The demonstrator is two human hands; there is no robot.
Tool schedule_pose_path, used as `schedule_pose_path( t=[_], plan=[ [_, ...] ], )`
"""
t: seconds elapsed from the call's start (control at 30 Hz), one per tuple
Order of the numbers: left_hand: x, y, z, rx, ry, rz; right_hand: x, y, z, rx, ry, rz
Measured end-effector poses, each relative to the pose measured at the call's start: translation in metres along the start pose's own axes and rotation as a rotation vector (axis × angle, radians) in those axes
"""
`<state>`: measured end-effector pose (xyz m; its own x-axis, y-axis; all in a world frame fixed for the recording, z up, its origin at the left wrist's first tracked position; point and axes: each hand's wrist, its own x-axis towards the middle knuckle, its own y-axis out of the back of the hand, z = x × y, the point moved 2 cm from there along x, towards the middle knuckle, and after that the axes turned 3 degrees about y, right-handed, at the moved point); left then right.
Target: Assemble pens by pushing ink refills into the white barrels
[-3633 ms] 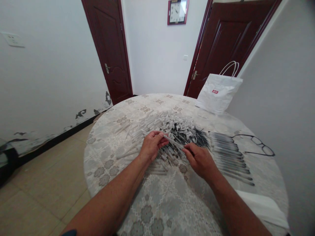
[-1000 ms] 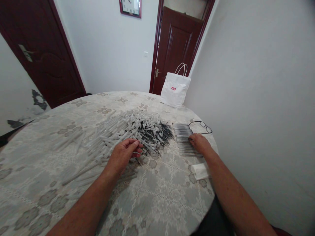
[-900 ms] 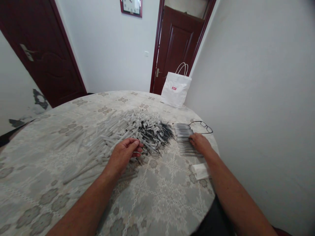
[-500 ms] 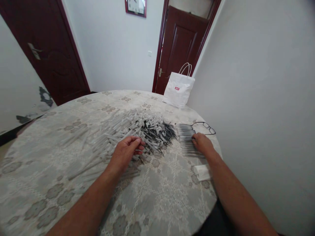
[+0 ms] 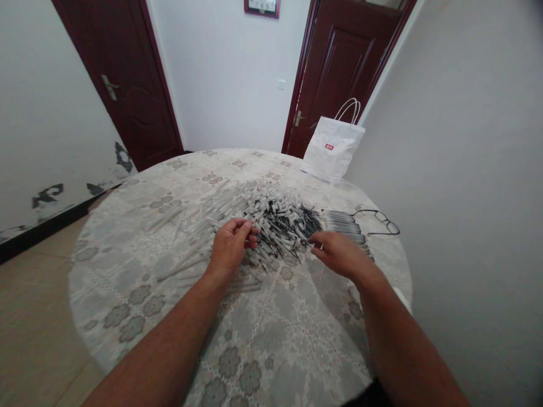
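A heap of translucent white pen barrels [image 5: 195, 243] and pale caps [image 5: 275, 196] is spread over the middle of the table, with thin black-tipped pen refills [image 5: 311, 220] at its right side. My left hand [image 5: 232, 244] is over the near edge of the heap, thumb pressed to curled fingers; whatever is between them is too small to make out. My right hand [image 5: 339, 254] is in the air between the heap and a neat row of pens [image 5: 343, 221]. Its thumb and forefinger are a little apart, with nothing visible between them. It partly hides the row.
Black-framed glasses [image 5: 384, 222] lie beside the row, near the table's right edge. A white paper bag [image 5: 333, 150] stands at the far right of the round table, whose patterned cloth [image 5: 271, 339] shows in front. A wall [image 5: 475, 169] rises close on the right.
My right hand has moved left, off the row of pens and toward the heap. My left hand keeps its closed pose by the heap. The camera view has shifted to the left.
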<state>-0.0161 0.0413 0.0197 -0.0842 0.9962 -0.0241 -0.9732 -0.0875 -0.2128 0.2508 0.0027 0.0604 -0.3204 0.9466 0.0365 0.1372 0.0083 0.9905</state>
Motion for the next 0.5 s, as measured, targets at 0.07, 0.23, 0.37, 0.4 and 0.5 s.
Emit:
schedule_pose_path(
  t=[0.07,0.23,0.37,0.4,0.5],
  plan=[
    [0.001,0.002,0.001,-0.019,-0.023,0.036,0.005,-0.009,-0.032,0.07,0.108,-0.021],
    [0.005,0.007,0.0,-0.051,-0.111,0.086,0.011,-0.044,-0.084,0.119,0.154,0.067],
    [0.005,0.006,0.0,-0.048,-0.119,0.088,0.011,-0.068,-0.098,-0.017,0.061,0.05],
    [0.004,0.005,0.0,-0.046,-0.115,0.083,0.011,-0.071,-0.099,-0.047,0.018,0.06],
    [0.003,0.003,0.0,-0.044,-0.101,0.064,0.013,-0.078,-0.103,-0.095,-0.076,0.075]
  ],
)
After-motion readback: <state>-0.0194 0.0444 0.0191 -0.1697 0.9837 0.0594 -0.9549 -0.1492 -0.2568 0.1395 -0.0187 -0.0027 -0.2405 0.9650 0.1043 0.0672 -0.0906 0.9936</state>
